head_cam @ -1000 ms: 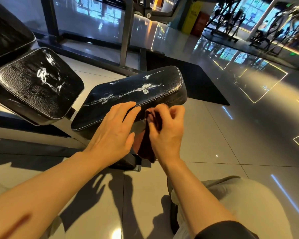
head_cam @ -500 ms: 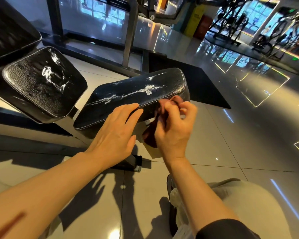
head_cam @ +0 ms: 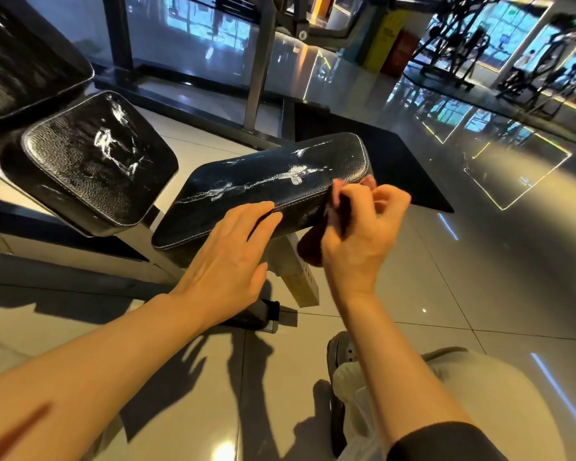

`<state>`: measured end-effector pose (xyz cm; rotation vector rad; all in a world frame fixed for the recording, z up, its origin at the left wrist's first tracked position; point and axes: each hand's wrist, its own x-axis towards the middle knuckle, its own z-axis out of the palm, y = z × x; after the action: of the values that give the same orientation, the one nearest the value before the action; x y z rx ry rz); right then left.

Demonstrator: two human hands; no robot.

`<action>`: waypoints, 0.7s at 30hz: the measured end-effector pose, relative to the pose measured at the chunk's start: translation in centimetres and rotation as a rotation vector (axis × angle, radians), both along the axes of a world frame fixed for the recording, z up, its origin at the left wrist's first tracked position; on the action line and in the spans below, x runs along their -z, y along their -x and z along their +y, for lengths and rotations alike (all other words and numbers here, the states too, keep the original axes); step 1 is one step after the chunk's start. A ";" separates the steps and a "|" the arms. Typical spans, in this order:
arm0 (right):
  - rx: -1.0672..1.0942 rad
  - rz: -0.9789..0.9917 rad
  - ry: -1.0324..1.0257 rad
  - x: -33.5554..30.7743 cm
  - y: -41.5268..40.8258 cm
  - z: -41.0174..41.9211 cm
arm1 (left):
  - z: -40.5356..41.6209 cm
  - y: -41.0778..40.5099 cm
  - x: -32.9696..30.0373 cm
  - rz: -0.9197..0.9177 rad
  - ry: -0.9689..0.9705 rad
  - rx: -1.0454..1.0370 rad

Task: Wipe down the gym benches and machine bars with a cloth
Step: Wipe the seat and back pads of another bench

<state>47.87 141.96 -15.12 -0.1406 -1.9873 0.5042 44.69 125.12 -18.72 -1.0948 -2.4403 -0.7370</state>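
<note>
A black padded bench seat (head_cam: 266,181) with cracked white scuffs lies in the middle of the view. A second black pad (head_cam: 90,161) sits to its left, and a third pad (head_cam: 24,54) shows at the top left corner. My left hand (head_cam: 226,257) rests flat on the near edge of the middle seat, fingers straight. My right hand (head_cam: 359,227) pinches a dark maroon cloth (head_cam: 313,244) against the seat's right near corner. Most of the cloth hangs below the seat edge, partly hidden by my fingers.
A grey metal post (head_cam: 296,277) holds the seat above the glossy tiled floor (head_cam: 479,277). A black floor mat (head_cam: 406,171) lies beyond the seat. An upright machine bar (head_cam: 260,61) rises behind. More gym machines (head_cam: 463,44) stand far right. My knee (head_cam: 463,394) is below right.
My right hand has moved with the cloth from under the seat's near edge up and right to its right corner. My left hand stays on the seat edge.
</note>
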 end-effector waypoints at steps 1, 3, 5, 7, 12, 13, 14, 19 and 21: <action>-0.025 -0.047 -0.052 0.6 0.0 -0.5 | 0.1 0.0 0.0 0.004 0.001 0.000; -0.081 -0.160 -0.147 2.1 -0.2 -1.2 | 0.3 -0.1 -0.1 0.008 0.000 0.002; -0.141 -0.224 -0.190 2.9 -0.5 -1.6 | 0.3 -0.2 -0.2 0.006 -0.008 0.007; -0.136 -0.170 -0.180 2.5 -1.0 -1.4 | 0.2 -0.2 -0.3 0.004 -0.010 0.013; 0.164 0.172 -0.003 -1.7 -1.0 1.1 | 0.3 -0.1 -0.2 0.018 -0.004 0.004; 0.179 0.163 0.011 -2.0 -0.8 1.4 | 0.3 -0.1 -0.2 0.017 -0.006 0.003; 0.166 0.127 0.003 -1.9 -0.6 1.3 | 0.3 -0.1 -0.2 0.017 -0.007 0.003; 0.047 0.035 -0.052 0.5 -0.6 -0.6 | 0.5 -0.1 -0.3 0.014 0.001 -0.009; 0.051 0.003 -0.058 1.0 -0.6 -0.8 | 0.5 -0.2 -0.2 0.009 0.004 -0.009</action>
<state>48.47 141.21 -16.14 -0.1531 -1.9884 0.4132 44.87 125.58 -18.48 -1.0853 -2.4383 -0.7234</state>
